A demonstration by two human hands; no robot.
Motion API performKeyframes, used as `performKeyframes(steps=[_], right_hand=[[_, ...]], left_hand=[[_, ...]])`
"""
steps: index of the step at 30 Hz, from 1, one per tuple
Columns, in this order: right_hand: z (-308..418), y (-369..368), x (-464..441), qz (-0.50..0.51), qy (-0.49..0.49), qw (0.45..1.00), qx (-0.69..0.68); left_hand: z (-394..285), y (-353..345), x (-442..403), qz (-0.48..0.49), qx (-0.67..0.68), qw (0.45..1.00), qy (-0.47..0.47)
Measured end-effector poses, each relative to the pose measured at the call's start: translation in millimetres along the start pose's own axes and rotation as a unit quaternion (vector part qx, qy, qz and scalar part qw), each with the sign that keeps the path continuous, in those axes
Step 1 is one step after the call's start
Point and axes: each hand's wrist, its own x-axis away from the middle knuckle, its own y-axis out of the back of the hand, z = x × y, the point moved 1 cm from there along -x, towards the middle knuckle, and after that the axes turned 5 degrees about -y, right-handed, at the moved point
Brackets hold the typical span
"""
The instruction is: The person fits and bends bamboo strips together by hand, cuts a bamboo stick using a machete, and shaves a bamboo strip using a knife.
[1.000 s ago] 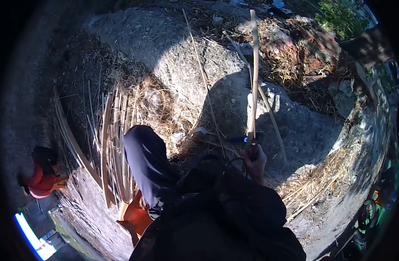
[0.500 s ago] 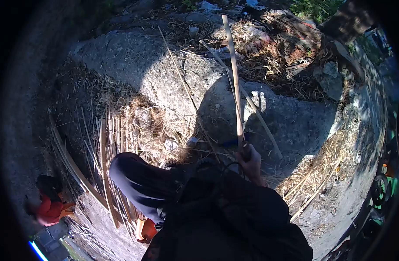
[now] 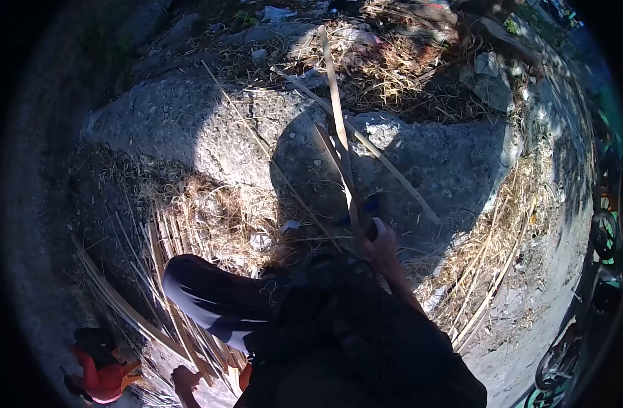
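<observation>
My right hand (image 3: 384, 246) is closed around the dark handle of a knife, whose long dark blade (image 3: 334, 158) points up and away. Crossing behind the blade, a pale bamboo strip (image 3: 335, 95) stands out toward the rock, its lower end close to my right hand. I cannot tell whether that hand also touches the strip. At the lower left, my left hand (image 3: 185, 378) is beside the ends of a bundle of bamboo strips (image 3: 168, 272). Its fingers are too small and dark to show whether they grip one.
A large rock slab (image 3: 243, 129) lies ahead, with a loose stick (image 3: 393, 168) and a thin strip (image 3: 240, 119) across it. Dry shavings (image 3: 219, 211) cover the ground. A person in red (image 3: 104, 381) is at the lower left. Wheels (image 3: 603, 234) show at the right.
My left hand has come into view beside the bundle. The knife blade now shows apart from the upright strip, angled left. The view has shifted right.
</observation>
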Motion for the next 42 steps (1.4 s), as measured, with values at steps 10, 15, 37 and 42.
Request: performKeyframes(steps=[10,15,37,42], right_hand=[[19.5,-18.8,17.0,0.001,-0.081,0.997,-0.001],[4.4,-11.1,13.6,-0.031,-0.022,0.999,-0.020],[102.3,44.6,-58.6,-0.016,0.143,0.981,0.130],[91.9,20.7,-36.1,-0.031,0.046,0.996,-0.073]], left_hand=[[-297.0,389.9,9.5,-0.310,0.242,0.751,-0.531],[-422.2,341.9,-41.6,-0.178,0.049,0.795,-0.577],[-455.6,356.3,-131.8,-0.216,0.242,0.779,-0.537],[-450.7,315.0,-184.2,-0.342,0.254,0.743,-0.517]])
